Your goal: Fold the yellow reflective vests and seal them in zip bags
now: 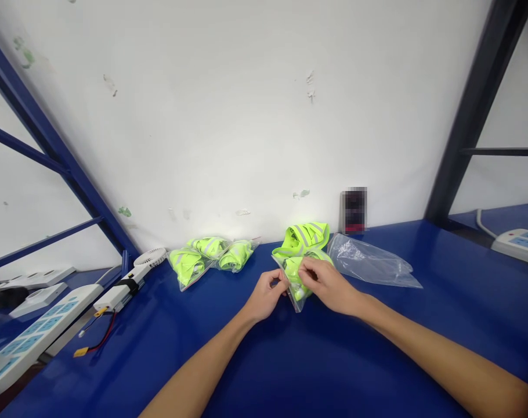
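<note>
A clear plastic bag with a folded neon-yellow reflective vest inside lies on the blue table near the wall. My left hand pinches the bag's left edge, fingers closed. On the bag's right side my right hand grips it with bent fingers pressed on the plastic. Another folded yellow vest lies loose just behind the bag.
Three bagged yellow vests lie to the left by the wall. A pile of empty clear bags lies to the right. A small white fan, a battery pack with wires and power strips sit at the left, another strip far right.
</note>
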`<state>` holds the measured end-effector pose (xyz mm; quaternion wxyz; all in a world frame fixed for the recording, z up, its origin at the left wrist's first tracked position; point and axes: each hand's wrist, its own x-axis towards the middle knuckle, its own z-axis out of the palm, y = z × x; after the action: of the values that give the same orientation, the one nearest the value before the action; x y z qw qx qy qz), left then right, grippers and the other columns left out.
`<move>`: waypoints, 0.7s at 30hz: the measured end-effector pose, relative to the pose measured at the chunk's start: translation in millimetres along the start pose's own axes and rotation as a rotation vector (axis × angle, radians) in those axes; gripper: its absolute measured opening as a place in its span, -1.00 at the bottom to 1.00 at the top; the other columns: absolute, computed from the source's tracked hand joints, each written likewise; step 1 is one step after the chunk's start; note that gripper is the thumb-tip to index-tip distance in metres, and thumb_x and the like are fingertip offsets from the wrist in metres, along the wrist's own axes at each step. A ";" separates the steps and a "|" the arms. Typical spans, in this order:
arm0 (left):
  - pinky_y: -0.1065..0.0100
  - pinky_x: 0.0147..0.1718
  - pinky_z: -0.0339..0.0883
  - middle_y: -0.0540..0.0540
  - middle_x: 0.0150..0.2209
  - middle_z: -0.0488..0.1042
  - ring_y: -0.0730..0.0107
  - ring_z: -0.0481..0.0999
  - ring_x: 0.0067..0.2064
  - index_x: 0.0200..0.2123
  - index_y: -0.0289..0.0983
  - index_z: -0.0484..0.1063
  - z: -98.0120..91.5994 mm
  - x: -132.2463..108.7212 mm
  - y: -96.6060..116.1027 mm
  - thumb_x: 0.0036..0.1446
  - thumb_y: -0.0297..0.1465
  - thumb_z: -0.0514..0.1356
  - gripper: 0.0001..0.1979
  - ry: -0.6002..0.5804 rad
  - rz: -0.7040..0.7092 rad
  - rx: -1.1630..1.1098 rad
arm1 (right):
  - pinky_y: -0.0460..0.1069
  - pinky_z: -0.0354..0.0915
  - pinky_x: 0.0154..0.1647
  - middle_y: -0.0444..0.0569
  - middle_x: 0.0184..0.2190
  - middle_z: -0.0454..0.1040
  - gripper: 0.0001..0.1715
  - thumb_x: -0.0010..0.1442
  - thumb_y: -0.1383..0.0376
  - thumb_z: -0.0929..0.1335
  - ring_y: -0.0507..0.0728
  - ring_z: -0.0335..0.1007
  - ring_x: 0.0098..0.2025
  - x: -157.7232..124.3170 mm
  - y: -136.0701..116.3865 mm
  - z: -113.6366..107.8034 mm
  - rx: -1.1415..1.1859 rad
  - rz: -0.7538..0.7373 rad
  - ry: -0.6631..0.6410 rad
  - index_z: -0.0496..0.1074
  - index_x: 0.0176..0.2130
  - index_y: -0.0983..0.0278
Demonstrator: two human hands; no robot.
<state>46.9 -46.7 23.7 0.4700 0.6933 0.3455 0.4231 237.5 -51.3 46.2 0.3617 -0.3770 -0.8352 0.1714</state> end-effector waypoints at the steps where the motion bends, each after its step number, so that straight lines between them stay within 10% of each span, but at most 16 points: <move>1: 0.42 -0.34 0.20 0.01 -0.49 0.32 0.45 0.29 -0.39 -0.53 -0.31 0.29 -0.3 -0.1 -0.1 0.14 -0.19 0.22 -0.65 -0.003 0.006 0.004 | -0.06 0.03 -0.47 -0.17 -0.54 0.23 -0.67 0.34 0.21 0.16 0.02 0.09 -0.50 0.2 -1.0 -1.6 -0.004 0.002 -0.019 0.18 -0.46 0.24; 13: 0.37 -0.29 0.24 -0.07 -0.52 0.46 0.39 0.41 -0.41 -0.49 -0.34 0.44 3.2 -3.8 3.7 0.21 -0.13 0.15 -0.60 -0.149 -0.023 -0.007 | -0.05 -0.04 -0.46 -0.15 -0.48 0.36 -0.72 0.29 0.19 0.26 0.04 0.18 -0.47 -0.3 -4.6 -19.0 -0.241 -0.098 -0.221 0.28 -0.44 0.23; 21: 0.44 -0.50 0.07 0.06 -0.63 0.32 0.53 0.19 -0.58 -0.46 -0.30 0.35 4.7 -1.3 3.3 0.22 -0.18 0.11 -0.67 -0.103 -0.052 0.068 | -0.04 -0.07 -0.47 -0.15 -0.52 0.31 -0.69 0.30 0.25 0.20 0.02 0.12 -0.50 -3.6 -0.5 -1.3 -0.219 -0.017 -0.123 0.20 -0.48 0.25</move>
<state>50.9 -50.5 25.5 0.4742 0.7205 0.3531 0.3626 239.8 -54.3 45.8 0.2680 -0.3958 -0.8728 0.0989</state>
